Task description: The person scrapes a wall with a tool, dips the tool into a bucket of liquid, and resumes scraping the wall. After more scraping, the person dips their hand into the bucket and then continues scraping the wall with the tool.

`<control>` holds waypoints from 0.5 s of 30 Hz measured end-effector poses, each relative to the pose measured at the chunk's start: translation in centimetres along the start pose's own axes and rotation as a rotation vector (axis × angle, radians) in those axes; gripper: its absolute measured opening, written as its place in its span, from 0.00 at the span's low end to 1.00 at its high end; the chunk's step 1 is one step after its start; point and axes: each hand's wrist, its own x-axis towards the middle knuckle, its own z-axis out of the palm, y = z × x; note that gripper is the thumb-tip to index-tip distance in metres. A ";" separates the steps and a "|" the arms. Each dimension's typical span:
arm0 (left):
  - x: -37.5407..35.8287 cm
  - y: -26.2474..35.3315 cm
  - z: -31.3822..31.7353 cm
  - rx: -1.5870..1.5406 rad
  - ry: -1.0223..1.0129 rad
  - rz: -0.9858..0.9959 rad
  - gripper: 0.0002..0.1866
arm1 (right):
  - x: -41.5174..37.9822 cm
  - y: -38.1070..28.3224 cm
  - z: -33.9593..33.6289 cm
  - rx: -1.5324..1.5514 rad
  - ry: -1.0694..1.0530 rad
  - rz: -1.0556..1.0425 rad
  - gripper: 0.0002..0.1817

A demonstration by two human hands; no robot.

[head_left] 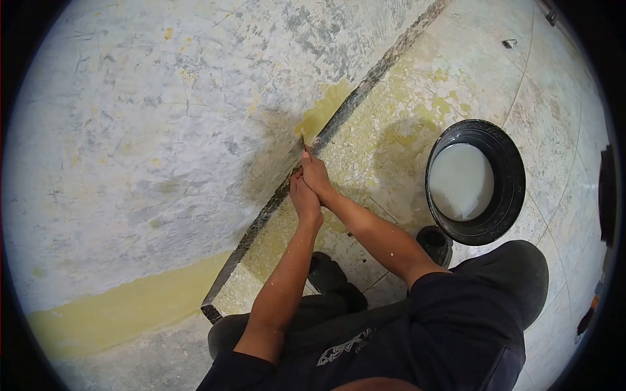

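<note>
My right hand (315,176) is closed around a thin, dark-edged hand tool (305,142) that looks like a scraper seen nearly edge-on. Its tip meets the wall at the lower end of a yellow patch (325,111), just above the dark skirting strip (352,104). Just below, my left hand (305,199) presses against the right one with its fingers curled. Whether it also grips the handle is hidden. Around the patch, the wall (156,124) is whitish, scuffed and flaking.
A black bucket (510,176) holding milky white liquid (462,181) stands on the floor to my right. Flakes and yellow stains mark the floor tiles (417,85). A small metallic piece (509,43) lies farther off. A yellow band (130,303) crosses the wall at lower left.
</note>
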 end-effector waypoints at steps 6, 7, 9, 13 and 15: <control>0.8 1.0 -1.9 0.002 -0.035 -0.067 0.19 | -0.4 0.2 2.2 0.009 0.135 -0.084 0.30; 1.0 1.2 -2.2 0.014 -0.060 -0.070 0.20 | -0.8 -0.1 2.5 -0.008 0.205 -0.127 0.30; 0.6 1.2 -2.2 0.000 -0.032 -0.039 0.20 | -1.3 -0.5 2.7 -0.014 0.200 -0.110 0.30; 0.9 0.5 -1.6 0.022 0.004 0.019 0.20 | -0.8 -0.6 1.8 0.009 0.078 0.021 0.31; 0.8 0.6 -1.3 0.026 0.002 -0.002 0.20 | -0.4 -0.3 1.7 0.025 0.090 -0.020 0.31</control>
